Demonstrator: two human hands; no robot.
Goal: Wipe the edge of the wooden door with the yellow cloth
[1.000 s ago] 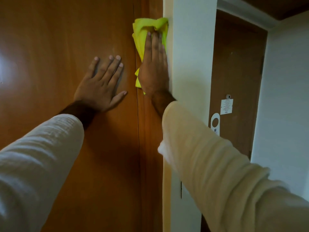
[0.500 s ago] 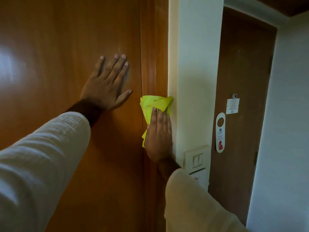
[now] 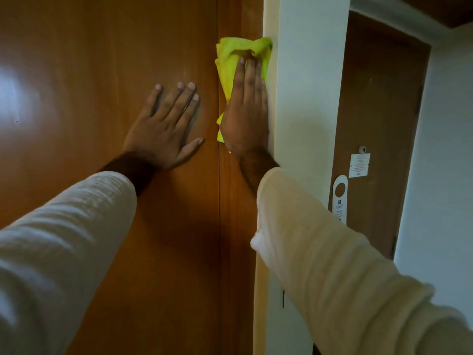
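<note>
Yellow cloth [image 3: 231,62], bunched and folded, lies pressed against the right-hand edge strip of the wooden door [image 3: 89,98], up near the top of what the head view shows. The cloth's right side touches the pale wall corner [image 3: 307,98] that borders the wood, and its left side reaches just over the thin vertical seam that runs down the door.

The right hand [image 3: 245,116] covers the lower half of the cloth. Its fingers are straight and held close together, pointing up, palm flat on the cloth; it pins the cloth to the wood by pressure and does not pinch it. A cream sleeve [image 3: 332,252] runs from it down to the lower right corner of the view.

The left hand [image 3: 163,126] is bare, with fingers spread and the palm flat on the door's broad face, just left of the seam and a little lower than the cloth. It looks like a brace to steady the door.

Judging from this, the wiping is under way and the cloth is on the right surface. Nothing in the wood's shine tells wiped from unwiped, so how much of the edge is already clean cannot be read. The long stretch of edge below the right wrist, running to the bottom of the view, and whatever lies above the cloth may yet need passes.

Further right, a second door [image 3: 378,111] carries a small notice and a hanger tag [image 3: 340,198].
</note>
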